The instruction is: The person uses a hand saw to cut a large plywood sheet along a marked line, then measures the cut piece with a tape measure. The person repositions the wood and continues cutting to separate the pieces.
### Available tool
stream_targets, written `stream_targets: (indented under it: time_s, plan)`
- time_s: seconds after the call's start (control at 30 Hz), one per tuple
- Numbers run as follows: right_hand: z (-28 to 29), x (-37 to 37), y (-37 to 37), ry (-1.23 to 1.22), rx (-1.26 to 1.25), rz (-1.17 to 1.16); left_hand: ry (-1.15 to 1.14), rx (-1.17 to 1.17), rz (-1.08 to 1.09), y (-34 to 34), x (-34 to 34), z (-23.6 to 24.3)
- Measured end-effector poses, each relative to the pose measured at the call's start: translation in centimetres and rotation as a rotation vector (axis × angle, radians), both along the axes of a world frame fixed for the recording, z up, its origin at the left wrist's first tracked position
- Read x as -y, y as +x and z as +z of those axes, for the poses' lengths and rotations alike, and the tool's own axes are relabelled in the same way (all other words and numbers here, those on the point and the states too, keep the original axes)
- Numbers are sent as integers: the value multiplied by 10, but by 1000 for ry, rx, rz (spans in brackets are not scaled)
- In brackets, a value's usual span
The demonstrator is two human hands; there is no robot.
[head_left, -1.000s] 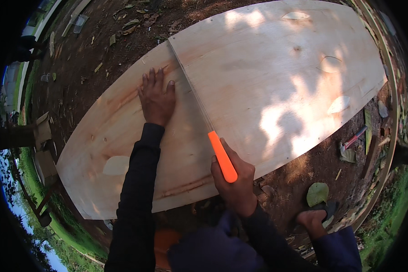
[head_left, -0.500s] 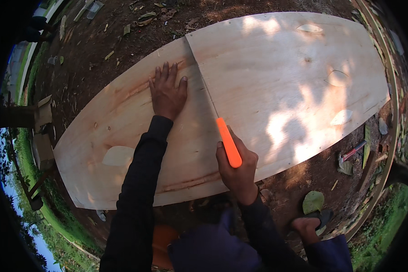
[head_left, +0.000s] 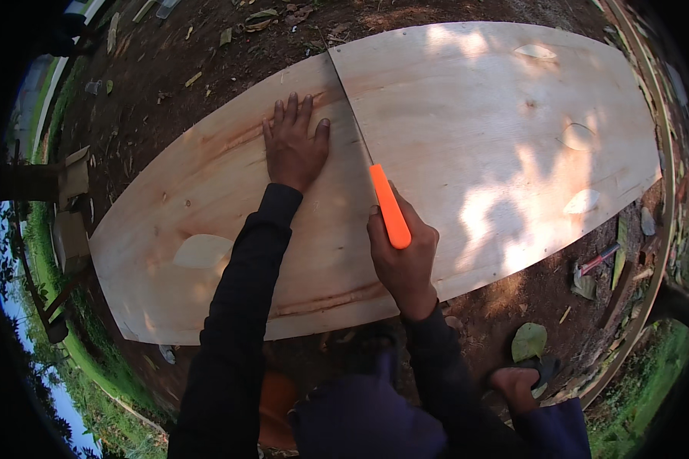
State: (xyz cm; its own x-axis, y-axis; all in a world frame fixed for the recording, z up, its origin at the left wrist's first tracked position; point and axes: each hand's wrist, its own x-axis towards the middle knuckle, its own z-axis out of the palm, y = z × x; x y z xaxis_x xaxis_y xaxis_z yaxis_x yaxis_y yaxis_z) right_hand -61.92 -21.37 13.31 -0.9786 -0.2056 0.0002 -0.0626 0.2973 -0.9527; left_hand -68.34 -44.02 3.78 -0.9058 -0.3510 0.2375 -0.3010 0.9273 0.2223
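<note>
"Two bare hands are at work before us; where do we see each one?"

"Our left hand (head_left: 295, 153) lies palm down on the large, pale plywood sheet (head_left: 452, 99) with curved edges, its fingers moderately spread and clasping nothing. Our right hand (head_left: 408, 264) is lower and to the right, its fingers wrapped around the bright orange, rounded handle (head_left: 391, 208) of a thin-bladed saw."

"And where do we find the blade?"

"We see the long, narrow metal blade (head_left: 354, 116) run from the handle toward the sheet's far edge, just to the right of our left hand."

"What do we have around the wood?"

"We have brown, littered soil (head_left: 161, 88) beyond it. Near its right side we see a red-handled tool (head_left: 599, 258) on the ground, and closer to us a broad green leaf (head_left: 528, 342) beside a foot (head_left: 513, 385) in a dark sandal (head_left: 546, 371)."
</note>
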Motion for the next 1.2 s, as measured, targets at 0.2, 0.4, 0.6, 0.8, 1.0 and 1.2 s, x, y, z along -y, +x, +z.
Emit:
stream_targets:
  time_s: [0.2,0.4,0.6,0.8,1.0,1.2]
  plan:
    - [-2,-4,16,-20,9,-2,27,26,23,6,10,0]
    - [11,-46,59,50,14,29,-17,-18,3,5,3,0]
    - [-2,20,-37,28,-16,41,27,-76,-46,4,3,-3]
    - [9,-64,77,168,-129,73,-9,-71,-14,6,3,3]
    - [-2,16,-23,49,-79,65,7,-64,-31,1,4,-3]
    - [5,-50,63,99,-39,35,-1,-30,-25,5,10,-1]
